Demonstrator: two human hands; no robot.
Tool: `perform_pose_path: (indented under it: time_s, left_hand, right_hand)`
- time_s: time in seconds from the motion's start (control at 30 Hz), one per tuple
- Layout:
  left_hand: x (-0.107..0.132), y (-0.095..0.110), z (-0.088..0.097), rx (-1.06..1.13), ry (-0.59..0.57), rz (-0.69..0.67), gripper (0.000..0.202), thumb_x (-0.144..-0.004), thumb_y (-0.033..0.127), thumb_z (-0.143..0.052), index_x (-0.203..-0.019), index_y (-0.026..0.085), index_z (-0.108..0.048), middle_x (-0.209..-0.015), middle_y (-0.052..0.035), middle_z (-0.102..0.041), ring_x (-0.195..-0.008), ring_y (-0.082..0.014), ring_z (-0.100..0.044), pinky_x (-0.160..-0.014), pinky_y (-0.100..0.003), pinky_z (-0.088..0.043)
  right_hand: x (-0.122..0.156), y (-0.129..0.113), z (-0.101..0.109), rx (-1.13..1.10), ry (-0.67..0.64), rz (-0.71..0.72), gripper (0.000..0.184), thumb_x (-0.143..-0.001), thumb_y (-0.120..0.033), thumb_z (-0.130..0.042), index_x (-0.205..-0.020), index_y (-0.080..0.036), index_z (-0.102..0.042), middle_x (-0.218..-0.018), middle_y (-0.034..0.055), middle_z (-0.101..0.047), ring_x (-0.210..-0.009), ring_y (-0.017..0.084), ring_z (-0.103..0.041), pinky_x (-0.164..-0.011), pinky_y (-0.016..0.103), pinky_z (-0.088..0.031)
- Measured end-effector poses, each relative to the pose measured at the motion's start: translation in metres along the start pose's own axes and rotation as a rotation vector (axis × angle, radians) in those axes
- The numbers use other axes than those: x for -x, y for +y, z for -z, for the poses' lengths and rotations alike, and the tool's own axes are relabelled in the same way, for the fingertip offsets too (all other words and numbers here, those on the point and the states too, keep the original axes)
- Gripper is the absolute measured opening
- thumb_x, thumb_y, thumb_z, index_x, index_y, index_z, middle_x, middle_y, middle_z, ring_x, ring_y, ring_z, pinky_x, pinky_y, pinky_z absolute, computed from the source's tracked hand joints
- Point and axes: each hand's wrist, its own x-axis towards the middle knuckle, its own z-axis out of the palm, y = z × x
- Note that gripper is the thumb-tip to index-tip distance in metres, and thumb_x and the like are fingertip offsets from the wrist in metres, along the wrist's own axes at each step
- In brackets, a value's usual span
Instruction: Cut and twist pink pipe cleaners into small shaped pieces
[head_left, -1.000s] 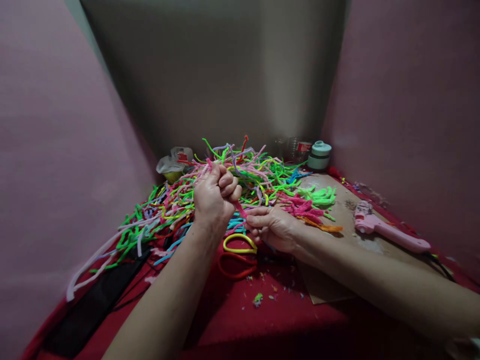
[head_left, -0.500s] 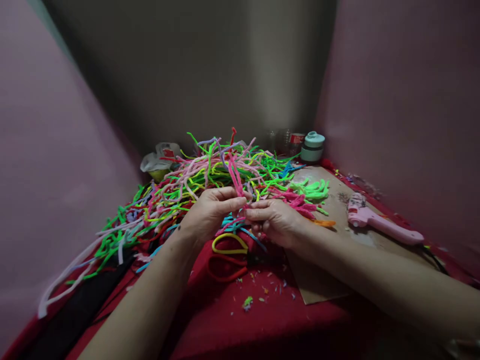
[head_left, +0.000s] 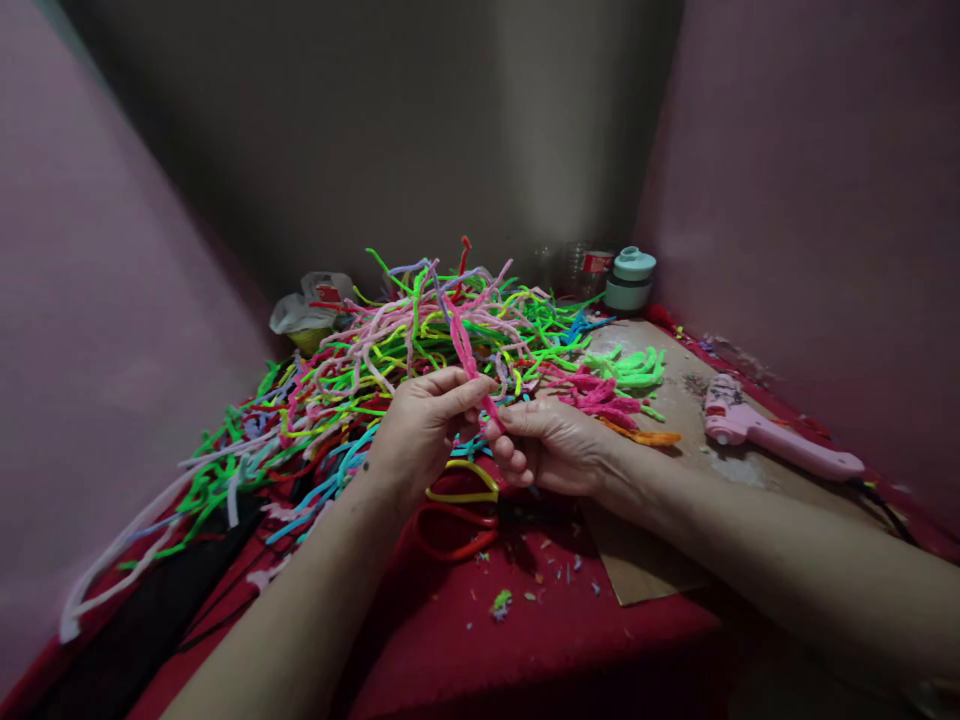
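A bright pink pipe cleaner, doubled into a narrow loop, slants up and away between my two hands. My left hand pinches it partway along between thumb and fingers. At its near end, my right hand is closed with thumb and forefinger on the same piece. Just below both hands lies a pair of scissors with one yellow and one red handle; their blades are dark and hard to see. Behind the hands spreads a large tangled pile of coloured pipe cleaners.
To the right, a pink glue gun rests on a cardboard sheet. Bent green, pink and orange pieces lie there too. A teal-lidded container and a plastic bag stand behind. Clippings dot the red cloth.
The pink pipe cleaner's loop now leans further left. My right hand has turned slightly, so more of its curled fingers show. The whole view has shifted a little.
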Motion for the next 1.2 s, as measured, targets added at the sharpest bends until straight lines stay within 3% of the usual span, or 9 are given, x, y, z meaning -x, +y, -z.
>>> perform_pose_path:
  time_s: [0.27,0.4,0.5,0.6,0.77,1.2]
  left_hand:
    - [0.006,-0.001,-0.006,-0.123,0.156,-0.092,0.017,-0.064,0.027,-0.071,-0.060,0.013,-0.063,-0.048,0.0034,-0.048,-0.040,-0.0040,-0.039,-0.040,-0.017,-0.029]
    - [0.004,0.000,-0.007,-0.021,0.118,-0.028,0.016,-0.064,0.026,-0.071,-0.061,0.013,-0.062,-0.047,0.0039,-0.047,-0.040,-0.0052,-0.042,-0.040,-0.018,-0.032]
    - [0.003,-0.002,-0.009,0.017,0.068,0.039,0.017,-0.061,0.026,-0.073,-0.064,0.012,-0.063,-0.050,0.0025,-0.052,-0.043,-0.0069,-0.047,-0.042,-0.019,-0.039]
    - [0.001,-0.005,-0.010,0.039,0.039,0.057,0.018,-0.059,0.023,-0.075,-0.069,0.012,-0.064,-0.055,0.0013,-0.056,-0.046,-0.0075,-0.051,-0.044,-0.019,-0.043]
    - [-0.004,-0.006,-0.008,0.205,0.090,0.038,0.020,-0.059,0.015,-0.074,-0.073,0.014,-0.061,-0.055,0.0054,-0.052,-0.044,-0.0046,-0.047,-0.046,-0.018,-0.045]
    - [-0.002,-0.008,-0.009,0.168,0.083,0.033,0.018,-0.063,0.018,-0.073,-0.068,0.013,-0.056,-0.048,0.0061,-0.048,-0.040,-0.0041,-0.044,-0.041,-0.016,-0.039]
  right_hand:
    - [-0.003,0.004,-0.001,0.200,0.104,0.081,0.025,-0.068,-0.034,-0.071,-0.065,-0.011,-0.061,-0.050,-0.0003,-0.056,-0.043,0.007,-0.049,-0.042,0.020,-0.036]
    - [0.000,0.001,-0.004,0.304,0.091,0.208,0.022,-0.068,-0.032,-0.071,-0.073,-0.011,-0.065,-0.065,0.0028,-0.064,-0.054,0.009,-0.055,-0.053,0.023,-0.041]
    - [0.000,-0.001,-0.005,0.339,0.136,0.280,0.017,-0.065,-0.027,-0.072,-0.069,-0.012,-0.065,-0.064,0.0015,-0.063,-0.056,0.008,-0.054,-0.056,0.022,-0.039]
    - [-0.001,-0.002,-0.003,0.325,0.156,0.292,0.015,-0.065,-0.026,-0.071,-0.065,-0.012,-0.065,-0.060,0.0008,-0.062,-0.054,0.008,-0.052,-0.055,0.023,-0.037]
    - [-0.002,-0.001,0.000,0.325,0.206,0.277,0.014,-0.063,-0.025,-0.072,-0.067,-0.013,-0.066,-0.058,0.0012,-0.062,-0.052,0.008,-0.050,-0.055,0.024,-0.036]
    - [-0.005,0.002,0.004,0.351,0.158,0.304,0.013,-0.068,-0.026,-0.068,-0.072,-0.014,-0.067,-0.059,0.0014,-0.062,-0.051,0.008,-0.048,-0.052,0.023,-0.035]
